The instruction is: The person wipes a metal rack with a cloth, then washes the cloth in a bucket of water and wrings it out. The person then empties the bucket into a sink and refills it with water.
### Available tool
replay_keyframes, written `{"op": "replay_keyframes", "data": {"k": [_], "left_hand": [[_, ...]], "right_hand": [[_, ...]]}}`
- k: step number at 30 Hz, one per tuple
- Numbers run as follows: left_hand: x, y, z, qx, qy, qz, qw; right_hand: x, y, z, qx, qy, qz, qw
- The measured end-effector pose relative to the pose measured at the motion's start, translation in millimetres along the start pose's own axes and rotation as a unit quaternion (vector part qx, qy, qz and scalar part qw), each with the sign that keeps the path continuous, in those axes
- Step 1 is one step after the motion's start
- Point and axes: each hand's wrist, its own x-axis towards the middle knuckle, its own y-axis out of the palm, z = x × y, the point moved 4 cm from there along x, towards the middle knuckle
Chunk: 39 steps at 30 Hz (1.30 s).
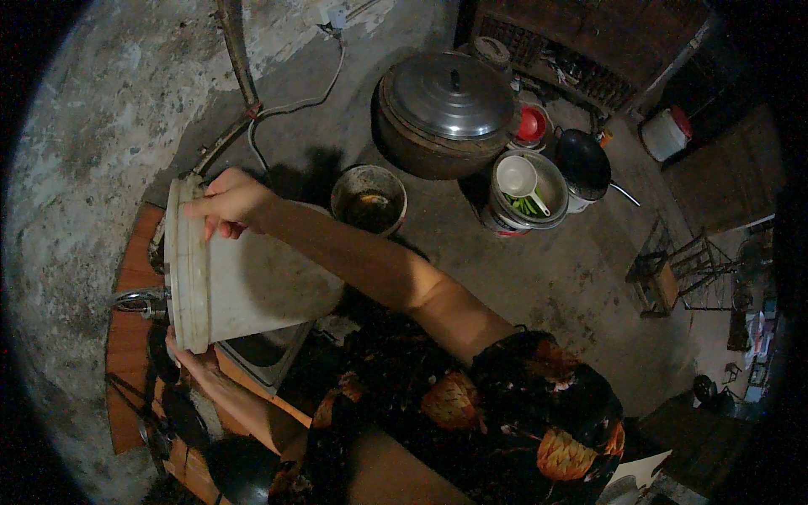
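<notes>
A large white plastic bucket (pixel 269 282) lies tipped on its side, its rim (pixel 192 269) toward the wall and a metal tap (pixel 141 305). My right hand (pixel 231 206) grips the upper part of that rim, fingers curled over it. Down at the lower edge of the rim, my left hand (pixel 198 358) is pressed against the bucket; its fingers are partly hidden behind it. Beneath the bucket shows the edge of a metal sink (pixel 273 358) set in an orange-brown counter (pixel 126 412). The bucket's inside is out of sight.
Dark pans (pixel 240 467) lie on the counter near my left forearm. On the floor stand a dirty bucket (pixel 369 200), a big lidded pot (pixel 450 97), a basin (pixel 551 198) holding a white dipper (pixel 516 175) over green vegetables, and a wok (pixel 582 160). A pole (pixel 238 55) leans against the wall.
</notes>
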Motion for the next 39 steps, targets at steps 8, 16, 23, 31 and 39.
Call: {"op": "replay_keyframes", "data": {"k": [8, 16, 23, 31, 39], "left_hand": [[5.8, 3.1, 3.0, 0.038, -0.008, 0.009, 0.999], [9.6, -1.1, 3.8, 0.028, -0.034, -0.002, 0.999], [-11.1, 15.7, -3.2, -0.028, 0.021, -0.053, 0.998], [16.4, -8.2, 9.4, -0.013, -0.036, -0.013, 0.999], [4.7, 3.6, 7.8, -0.018, -0.053, -0.015, 0.998]], "right_hand": [[10.3, -0.5, -5.1, 0.009, -0.004, 0.026, 1.000], [3.7, 0.3, -3.0, 0.010, 0.002, -0.011, 1.000], [1.5, 0.5, -2.1, 0.018, -0.010, -0.026, 0.999], [-4.7, 2.4, 3.0, 0.010, -0.017, -0.015, 1.000], [-2.2, -0.6, -0.6, 0.008, -0.024, -0.029, 0.999]]}}
